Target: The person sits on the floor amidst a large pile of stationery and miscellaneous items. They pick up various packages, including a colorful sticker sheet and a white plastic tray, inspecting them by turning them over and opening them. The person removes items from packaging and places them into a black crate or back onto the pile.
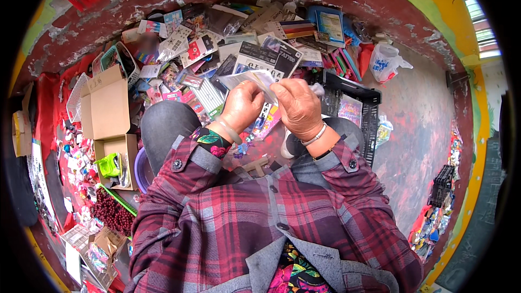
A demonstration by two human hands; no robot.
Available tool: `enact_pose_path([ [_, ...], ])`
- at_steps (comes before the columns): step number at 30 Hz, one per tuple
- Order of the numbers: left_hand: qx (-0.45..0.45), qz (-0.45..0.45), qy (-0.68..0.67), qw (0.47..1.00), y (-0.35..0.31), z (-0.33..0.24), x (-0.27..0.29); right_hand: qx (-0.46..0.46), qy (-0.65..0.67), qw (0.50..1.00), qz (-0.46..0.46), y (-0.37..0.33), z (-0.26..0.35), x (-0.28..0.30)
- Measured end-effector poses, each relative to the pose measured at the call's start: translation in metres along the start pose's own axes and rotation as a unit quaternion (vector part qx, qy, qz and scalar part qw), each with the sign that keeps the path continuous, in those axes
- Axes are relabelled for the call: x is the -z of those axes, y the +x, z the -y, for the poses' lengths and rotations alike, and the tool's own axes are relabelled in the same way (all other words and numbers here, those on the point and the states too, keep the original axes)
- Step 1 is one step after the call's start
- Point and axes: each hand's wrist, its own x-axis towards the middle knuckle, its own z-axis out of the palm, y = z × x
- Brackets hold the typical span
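Between my two hands, above my lap, is a thin whitish flat packet, perhaps paper or plastic; its exact kind does not show. My left hand is closed on its near left side, fingers curled in. On its right edge my right hand pinches with thumb and fingers. Below and beyond the hands lie black-and-white printed cards and a colourful card, partly hidden by the hands.
A heap of packaged stationery and cards spreads ahead against a red wall. On the right stand a black plastic crate and a white plastic bag. To the left are an open cardboard box, a purple basin and dark red beads.
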Motion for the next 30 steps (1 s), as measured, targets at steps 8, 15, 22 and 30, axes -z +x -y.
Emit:
enact_pose_path([
  [8,-0.006,0.003,-0.003,1.000,0.0005,-0.0001,0.0003,-0.040,0.033,0.999,-0.016,0.0006,0.0009,-0.0031],
  [15,-0.014,0.000,-0.004,1.000,0.0007,0.0010,0.0011,-0.009,0.048,0.999,-0.010,0.0006,-0.0013,-0.0038],
  [22,-0.022,-0.004,-0.012,1.000,0.0002,-0.0002,-0.0001,-0.066,0.075,0.995,-0.013,0.0008,0.0013,-0.0038],
  [30,-0.033,0.000,-0.014,0.999,0.0006,0.0009,-0.0011,-0.091,0.078,0.993,0.017,0.0029,0.0036,0.0026],
])
